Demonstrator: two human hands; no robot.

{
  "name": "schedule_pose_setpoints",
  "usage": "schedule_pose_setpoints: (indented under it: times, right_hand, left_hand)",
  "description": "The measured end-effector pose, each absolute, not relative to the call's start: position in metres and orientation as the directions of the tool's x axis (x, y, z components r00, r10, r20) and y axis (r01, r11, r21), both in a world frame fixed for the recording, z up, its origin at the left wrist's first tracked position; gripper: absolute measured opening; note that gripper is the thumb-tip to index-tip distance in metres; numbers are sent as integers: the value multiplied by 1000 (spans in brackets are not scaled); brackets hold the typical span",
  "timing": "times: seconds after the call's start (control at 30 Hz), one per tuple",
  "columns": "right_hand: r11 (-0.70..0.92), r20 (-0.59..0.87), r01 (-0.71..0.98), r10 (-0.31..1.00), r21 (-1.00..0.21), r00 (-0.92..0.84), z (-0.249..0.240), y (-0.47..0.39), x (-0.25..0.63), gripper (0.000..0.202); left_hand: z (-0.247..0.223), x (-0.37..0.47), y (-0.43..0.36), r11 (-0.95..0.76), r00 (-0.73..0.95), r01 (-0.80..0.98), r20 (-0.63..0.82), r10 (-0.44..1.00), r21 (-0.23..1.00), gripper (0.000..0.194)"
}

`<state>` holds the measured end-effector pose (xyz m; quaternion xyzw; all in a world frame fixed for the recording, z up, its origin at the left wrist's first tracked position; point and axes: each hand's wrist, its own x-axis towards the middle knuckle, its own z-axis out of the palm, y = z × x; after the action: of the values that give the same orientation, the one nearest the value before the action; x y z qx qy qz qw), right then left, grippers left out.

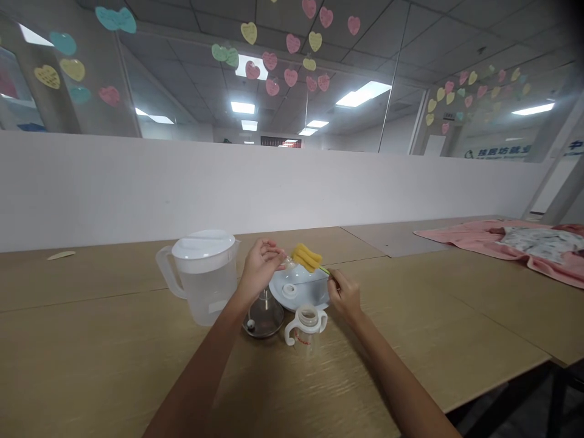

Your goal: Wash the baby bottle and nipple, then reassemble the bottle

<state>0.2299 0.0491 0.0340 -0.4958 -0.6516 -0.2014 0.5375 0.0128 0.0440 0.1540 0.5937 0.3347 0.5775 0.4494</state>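
Observation:
My right hand (344,293) is closed on the thin green handle of a yellow sponge brush (307,258). At the sponge's left end, my left hand (262,267) pinches a small clear piece (289,262). Below them is a white basin (303,294) with a white ring (289,291) in it. A clear bottle with two white handles (307,328) stands upright in front of the basin. Beneath my left wrist sits a dark, see-through container (264,316), partly hidden by the wrist.
A lidded translucent pitcher (207,277) stands left of my left hand. At the far right, a pink cloth (483,243) lies under a patterned cloth (542,242). A white partition (274,188) rises behind the wooden table (424,328). A pale paper piece (61,255) lies far left.

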Motion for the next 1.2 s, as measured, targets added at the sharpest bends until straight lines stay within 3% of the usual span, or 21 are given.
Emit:
schedule_pose_setpoints:
  times: [0.17,0.37,0.5,0.67,0.77,0.87,0.97,1.03,1.2]
  right_hand:
    - [406,889,873,453,-271,65,32,51,231,29]
    - [439,892,873,452,-215,-8,28,53,235,27]
    - [422,898,871,438,-251,47,29,54,235,29]
    - [514,894,850,427,-114,-138,27,55,233,34]
    - [483,871,874,451,-54,-196,26,57,233,34]
    - [368,871,929,469,-39,-149,28,59,236,31]
    - [265,887,961,458,-73,-59,31,60,239,27]
    - [217,898,971,439,-101,-5,33,59,242,26]
    - [123,921,988,389,-91,36,33,59,247,27]
  left_hand:
    - [162,13,35,-353,172,-164,380,909,921,37]
    - [154,4,51,-488,45,-34,489,871,872,30]
    - [158,-3,50,-480,143,9,474,869,877,28]
    - [168,-1,35,-373,250,-80,381,890,924,26]
    - [173,-6,34,-415,264,-29,407,874,909,24]
    - [171,-18,41,-547,290,329,469,835,770,10]
    - [159,-27,52,-525,384,739,376,843,422,12]
    - [147,-28,58,-492,426,821,264,866,290,16]
    - [118,-21,69,-490,487,832,81,870,261,14]
